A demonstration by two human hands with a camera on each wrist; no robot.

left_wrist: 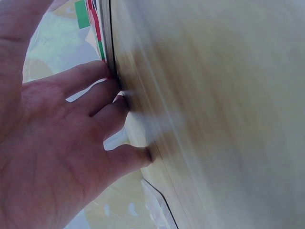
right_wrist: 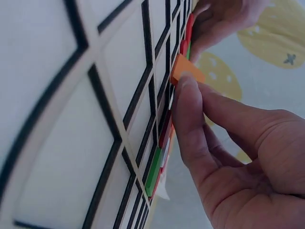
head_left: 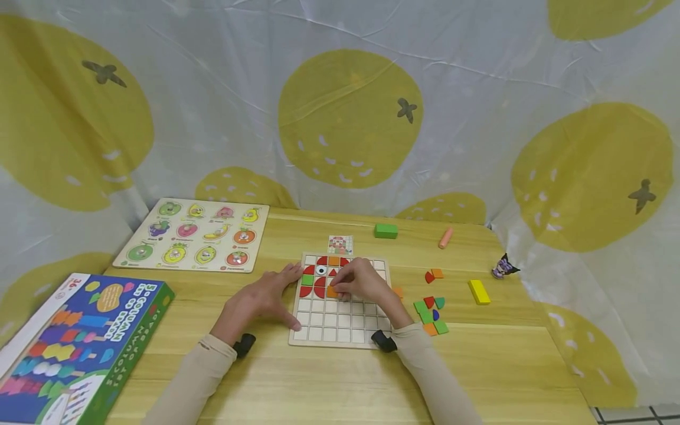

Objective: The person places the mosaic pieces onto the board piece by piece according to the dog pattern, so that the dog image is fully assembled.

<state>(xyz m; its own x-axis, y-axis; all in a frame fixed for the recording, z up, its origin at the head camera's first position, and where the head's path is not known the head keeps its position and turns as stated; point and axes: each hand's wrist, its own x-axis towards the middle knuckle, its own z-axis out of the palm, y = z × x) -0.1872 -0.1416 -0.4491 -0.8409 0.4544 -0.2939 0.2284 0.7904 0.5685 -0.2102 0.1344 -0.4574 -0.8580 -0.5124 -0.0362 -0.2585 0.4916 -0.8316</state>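
Orange tile (right_wrist: pixel 190 71), squarish and tilted, is pinched between the thumb and forefinger of the right hand (head_left: pixel 363 280) over the middle of a gridded wooden board (head_left: pixel 330 334), just right of some red pieces (head_left: pixel 319 287); whether it touches the board is unclear. The left hand (head_left: pixel 260 298) lies along the board's left edge, fingers spread, thumb well apart from them. Beyond the far edge lies a small pattern card (head_left: pixel 340 244). Loose coloured tiles (head_left: pixel 426 316) lie to the right; a fruit puzzle (head_left: pixel 209 214) sits at far left.
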